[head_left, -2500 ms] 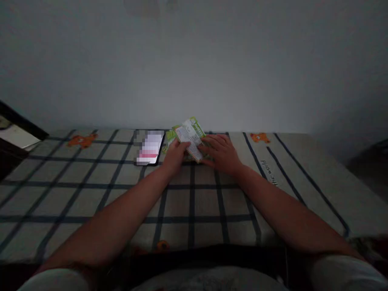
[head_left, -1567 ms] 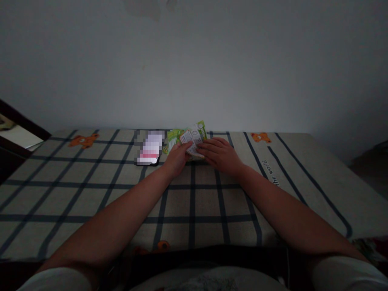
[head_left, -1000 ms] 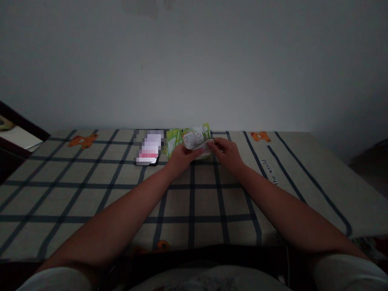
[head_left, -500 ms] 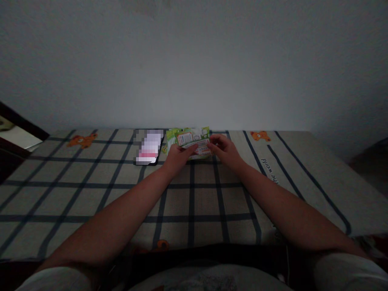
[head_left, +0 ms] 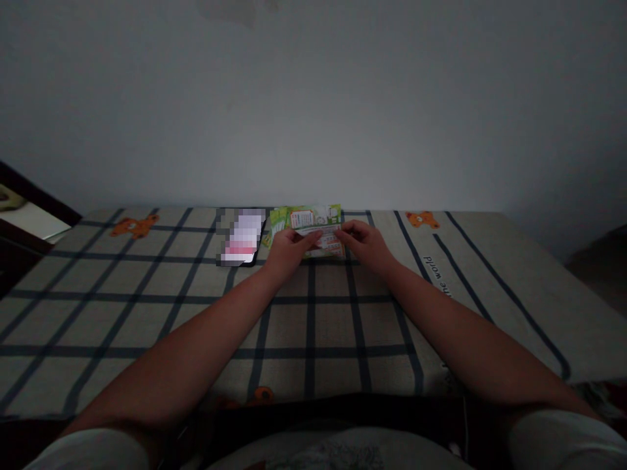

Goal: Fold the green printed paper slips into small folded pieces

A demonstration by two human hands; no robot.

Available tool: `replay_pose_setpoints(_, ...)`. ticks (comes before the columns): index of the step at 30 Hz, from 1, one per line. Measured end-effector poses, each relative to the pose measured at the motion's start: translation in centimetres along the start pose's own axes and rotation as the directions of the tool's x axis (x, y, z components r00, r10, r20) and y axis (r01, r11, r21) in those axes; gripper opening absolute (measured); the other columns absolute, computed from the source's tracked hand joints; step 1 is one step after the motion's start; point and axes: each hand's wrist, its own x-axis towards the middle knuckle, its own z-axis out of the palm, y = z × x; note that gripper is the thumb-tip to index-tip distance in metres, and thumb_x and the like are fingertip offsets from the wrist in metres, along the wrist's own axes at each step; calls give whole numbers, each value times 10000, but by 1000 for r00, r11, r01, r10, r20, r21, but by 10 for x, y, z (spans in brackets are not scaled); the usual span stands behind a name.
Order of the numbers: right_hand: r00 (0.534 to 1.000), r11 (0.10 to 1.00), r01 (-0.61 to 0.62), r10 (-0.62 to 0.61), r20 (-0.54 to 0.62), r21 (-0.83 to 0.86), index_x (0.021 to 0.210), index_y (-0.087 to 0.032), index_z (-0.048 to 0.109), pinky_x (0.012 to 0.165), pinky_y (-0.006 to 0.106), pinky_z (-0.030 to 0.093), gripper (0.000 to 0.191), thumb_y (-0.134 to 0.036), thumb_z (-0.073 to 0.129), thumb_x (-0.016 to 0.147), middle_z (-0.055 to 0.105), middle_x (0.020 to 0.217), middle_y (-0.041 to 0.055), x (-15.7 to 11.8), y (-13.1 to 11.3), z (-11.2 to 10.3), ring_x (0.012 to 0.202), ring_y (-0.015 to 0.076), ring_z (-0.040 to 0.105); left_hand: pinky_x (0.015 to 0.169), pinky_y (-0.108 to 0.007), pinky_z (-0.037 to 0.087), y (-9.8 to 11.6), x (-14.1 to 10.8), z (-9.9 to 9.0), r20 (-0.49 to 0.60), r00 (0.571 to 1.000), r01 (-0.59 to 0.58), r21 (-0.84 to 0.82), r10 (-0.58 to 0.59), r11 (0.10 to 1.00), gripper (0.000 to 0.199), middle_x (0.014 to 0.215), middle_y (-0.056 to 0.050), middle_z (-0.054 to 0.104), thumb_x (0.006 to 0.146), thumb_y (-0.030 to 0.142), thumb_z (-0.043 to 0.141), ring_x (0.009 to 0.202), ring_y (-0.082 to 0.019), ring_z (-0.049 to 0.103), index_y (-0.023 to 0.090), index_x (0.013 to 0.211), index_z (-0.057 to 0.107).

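A green and white printed packet (head_left: pixel 302 217) is held between my two hands near the far side of the table. My left hand (head_left: pixel 289 248) grips its near left part, with the thumb lying across the printed face. At the packet's right edge, my right hand (head_left: pixel 362 239) pinches it between thumb and curled fingers. Under and behind the packet on the left, more green packaging (head_left: pixel 277 217) shows, partly hidden. What lies under the fingers is out of sight.
A phone (head_left: pixel 243 235) with a lit, blurred screen lies left of the packet. The checked tablecloth (head_left: pixel 166 320), printed with orange bears, covers the table. A pale wall (head_left: pixel 313 117) rises directly behind it, and a dark-framed object (head_left: pixel 34 202) stands at the left.
My right fingers have closed in on the packet's right edge. The packet has turned slightly and shifted a little, and its printed face looks flatter. The phone stays in place.
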Motion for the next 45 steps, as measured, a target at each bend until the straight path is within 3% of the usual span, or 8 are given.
replay_pose_setpoints(8,1000,1000,-27,27,-1,7,794,-200,668,635,287,469,312,-508,715,789,662,736,-1,0,2,-1,659,133,575,796,-398,601,-1,1,-2,-2,999,35,-8,-35,999,381,899,-91,765,663,398,853,781,-224,722,140,917,735)
replay_pose_setpoints(20,999,997,-44,45,-25,70,794,-203,670,658,300,496,319,-513,735,757,683,763,11,0,-1,1,702,151,609,778,-370,594,1,1,-1,-23,1000,18,-21,-19,1000,369,896,-65,764,667,389,850,772,-201,709,158,926,724)
replay_pose_setpoints(26,996,996,-37,43,-74,77,768,-209,659,645,298,498,321,-519,741,747,676,745,10,0,1,4,689,148,607,667,-322,572,8,-5,-1,-26,1000,-5,150,9,989,338,792,-59,754,666,431,849,660,-181,678,163,848,751)
replay_pose_setpoints(33,997,989,-73,76,-16,125,836,-214,691,697,304,519,287,-482,744,753,709,814,9,1,0,3,728,149,634,652,-309,557,2,1,-7,-44,999,7,175,0,985,392,835,-85,767,662,484,840,671,-193,687,152,856,766)
replay_pose_setpoints(42,994,983,-108,106,25,149,822,-207,698,736,321,525,293,-484,751,743,716,831,15,3,-1,2,763,157,641,685,-304,572,2,2,-7,-25,999,36,82,-34,996,396,884,-87,761,630,370,874,703,-188,693,134,924,753)
replay_pose_setpoints(45,992,977,-129,124,38,169,815,-197,695,755,329,520,301,-478,763,732,718,828,18,3,-1,3,765,157,640,688,-312,585,2,2,-8,-27,999,21,109,-18,994,411,860,-86,756,653,429,851,699,-191,700,127,906,736)
